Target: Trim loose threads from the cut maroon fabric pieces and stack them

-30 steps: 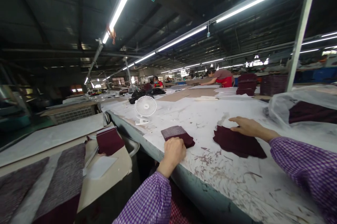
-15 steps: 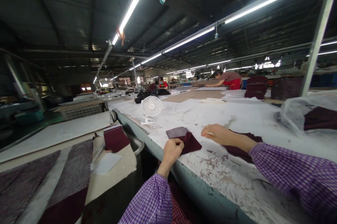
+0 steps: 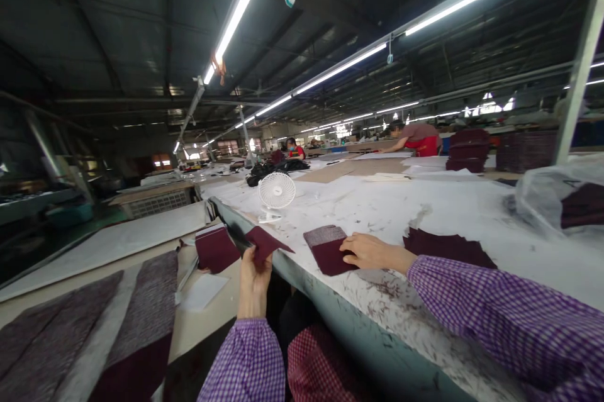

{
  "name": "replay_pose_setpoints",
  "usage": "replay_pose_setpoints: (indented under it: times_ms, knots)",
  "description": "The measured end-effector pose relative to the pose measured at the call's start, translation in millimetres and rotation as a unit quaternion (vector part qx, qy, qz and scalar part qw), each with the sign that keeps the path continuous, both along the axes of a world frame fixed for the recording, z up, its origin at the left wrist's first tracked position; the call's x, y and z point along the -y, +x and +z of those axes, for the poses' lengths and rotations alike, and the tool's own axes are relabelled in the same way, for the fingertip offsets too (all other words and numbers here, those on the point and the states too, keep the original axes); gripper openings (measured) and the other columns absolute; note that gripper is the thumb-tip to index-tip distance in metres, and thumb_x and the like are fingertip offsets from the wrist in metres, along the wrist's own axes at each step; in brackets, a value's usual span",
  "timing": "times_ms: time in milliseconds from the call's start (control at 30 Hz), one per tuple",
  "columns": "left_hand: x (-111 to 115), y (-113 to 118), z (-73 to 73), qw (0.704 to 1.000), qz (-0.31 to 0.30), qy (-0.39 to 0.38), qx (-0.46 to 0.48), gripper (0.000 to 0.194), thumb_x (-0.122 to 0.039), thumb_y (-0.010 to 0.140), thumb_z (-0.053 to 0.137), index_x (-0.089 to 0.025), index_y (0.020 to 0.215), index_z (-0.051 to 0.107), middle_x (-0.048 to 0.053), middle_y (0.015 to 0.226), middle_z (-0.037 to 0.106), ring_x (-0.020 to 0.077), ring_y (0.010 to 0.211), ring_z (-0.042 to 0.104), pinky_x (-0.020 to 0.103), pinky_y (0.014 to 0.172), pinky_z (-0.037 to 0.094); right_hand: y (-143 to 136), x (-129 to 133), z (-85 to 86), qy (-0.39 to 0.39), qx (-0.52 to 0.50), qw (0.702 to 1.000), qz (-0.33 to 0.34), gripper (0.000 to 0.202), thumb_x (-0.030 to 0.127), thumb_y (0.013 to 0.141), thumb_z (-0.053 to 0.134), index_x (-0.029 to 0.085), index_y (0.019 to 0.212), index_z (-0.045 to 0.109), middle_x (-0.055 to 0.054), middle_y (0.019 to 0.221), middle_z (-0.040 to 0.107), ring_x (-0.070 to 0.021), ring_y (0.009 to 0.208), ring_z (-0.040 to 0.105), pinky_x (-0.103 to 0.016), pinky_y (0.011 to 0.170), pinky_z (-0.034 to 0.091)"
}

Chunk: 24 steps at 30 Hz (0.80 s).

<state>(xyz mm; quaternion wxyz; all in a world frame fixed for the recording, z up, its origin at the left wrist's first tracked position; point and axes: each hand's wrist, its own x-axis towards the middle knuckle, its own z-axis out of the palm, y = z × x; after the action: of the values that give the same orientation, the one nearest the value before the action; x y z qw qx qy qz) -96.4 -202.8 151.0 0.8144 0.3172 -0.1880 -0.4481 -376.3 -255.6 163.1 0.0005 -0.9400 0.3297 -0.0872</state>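
One maroon cloth piece (image 3: 267, 242) is pinched in the left hand (image 3: 253, 276), its fingers closed on the near edge while the rest juts out toward the tabletop (image 3: 358, 207). That hand has just come away from the small stack (image 3: 329, 251), taking the piece over the gap between the work surfaces. So the piece is now apart from the stack, which lies flat near the tabletop's edge, speckled grey at its far end and maroon nearer the person. The piece looks like a single layer, though the view is too coarse to be sure.

The right hand (image 3: 372, 252) has moved onto the stack's right side. Its fingers are partly open and loosely bent, touching the cloth without gripping it. Beyond that wrist, a ragged-edged dark maroon pile (image 3: 446, 248) lies on the tabletop, partly behind the sleeve (image 3: 491, 301).

To the left, another maroon stack (image 3: 217, 251) lies on the lower work surface, with a white sheet (image 3: 204, 292) just beside it and grey-and-maroon cloth (image 3: 146, 295) further left. A white fan (image 3: 277, 190) stands beyond the small stack.
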Motion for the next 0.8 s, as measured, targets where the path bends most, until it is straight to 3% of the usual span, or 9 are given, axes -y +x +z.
replay_pose_setpoints:
  times_ms: [133,200,267,333,400,500,567,700,800]
  knots:
    - [-16.1,-12.4,4.8,1.0,0.016,-0.015,0.005,0.008,-0.013,0.067,0.057,-0.016,0.066,0.049,-0.006,0.058,0.053,0.0062,0.051,0.051,0.017,0.053,0.044,-2.5,-4.9,12.1,0.029,0.019,0.999,-0.009,0.04,0.035,0.085,0.048,0.014,0.117,0.062,-0.014,0.116,0.063,-0.0252,0.104,0.059,-0.037,0.092,0.044]
    - [-25.3,-34.5,1.5,0.996,-0.013,-0.024,0.084,0.01,-0.018,0.067,0.06,-0.015,0.068,0.051,-0.005,0.061,0.053,0.0071,0.055,0.051,0.018,0.054,0.043,-6.4,-12.0,17.9,0.114,0.087,0.99,-0.016,0.045,0.042,0.088,0.044,0.014,0.119,0.059,-0.014,0.118,0.062,-0.0236,0.104,0.059,-0.036,0.091,0.045]
    - [-37.1,-62.6,-4.4,0.969,-0.066,-0.023,0.237,0.009,-0.022,0.07,0.059,-0.016,0.068,0.052,-0.004,0.063,0.054,0.0089,0.06,0.052,0.02,0.06,0.043,-12.2,-22.8,22.4,0.291,0.184,0.938,-0.038,0.057,0.054,0.091,0.032,0.012,0.12,0.056,-0.016,0.113,0.063,-0.0225,0.097,0.062,-0.036,0.085,0.048]
    - [-52.1,-92.3,-11.0,0.909,-0.107,-0.041,0.4,0.007,-0.02,0.073,0.055,-0.016,0.066,0.053,0.0,0.071,0.06,0.0127,0.072,0.056,0.024,0.071,0.045,-20.4,-36.0,25.3,0.468,0.242,0.848,-0.061,0.073,0.064,0.09,0.014,0.011,0.117,0.056,-0.016,0.104,0.066,-0.0218,0.087,0.064,-0.036,0.075,0.051]
    - [-69.4,-119.0,-16.7,0.838,-0.127,-0.081,0.525,0.008,-0.014,0.074,0.051,-0.017,0.069,0.055,0.002,0.086,0.065,0.0158,0.086,0.058,0.028,0.082,0.044,-31.2,-48.9,26.7,0.54,0.253,0.8,-0.072,0.078,0.068,0.088,0.009,0.013,0.109,0.06,-0.015,0.099,0.066,-0.0217,0.083,0.064,-0.035,0.07,0.052]
    - [-91.8,-144.3,-19.8,0.755,-0.156,-0.119,0.626,0.014,-0.01,0.076,0.049,-0.019,0.074,0.059,0.003,0.096,0.066,0.0168,0.093,0.058,0.029,0.085,0.044,-50.6,-62.5,25.6,0.449,0.248,0.853,-0.098,0.052,0.06,0.081,0.047,0.016,0.105,0.062,-0.01,0.099,0.066,-0.0218,0.084,0.061,-0.033,0.069,0.05]
    - [-98.0,-150.1,-16.5,0.733,-0.181,-0.12,0.645,0.013,-0.017,0.081,0.05,-0.02,0.074,0.061,0.002,0.093,0.067,0.0165,0.089,0.059,0.029,0.082,0.045,-62.6,-67.4,23.8,0.363,0.241,0.893,-0.115,0.048,0.042,0.071,0.065,0.017,0.111,0.06,-0.006,0.099,0.066,-0.0222,0.088,0.059,-0.033,0.074,0.048]
    - [-81.1,-153.0,-1.0,0.731,-0.119,-0.092,0.666,0.014,-0.025,0.085,0.051,-0.02,0.089,0.063,0.005,0.096,0.065,0.0194,0.092,0.058,0.033,0.087,0.044,-74.9,-73.1,22.7,0.319,0.201,0.919,-0.112,0.05,0.028,0.066,0.062,0.014,0.114,0.058,-0.006,0.098,0.066,-0.0223,0.089,0.059,-0.032,0.077,0.045]
    - [-54.8,-164.3,6.7,0.682,-0.115,-0.061,0.72,0.027,-0.026,0.08,0.057,-0.02,0.105,0.061,0.006,0.103,0.064,0.0226,0.1,0.055,0.037,0.091,0.042,-76.0,-74.1,20.2,0.273,0.185,0.937,-0.112,0.047,0.025,0.067,0.061,0.014,0.112,0.06,-0.006,0.1,0.066,-0.0213,0.088,0.059,-0.029,0.075,0.044]
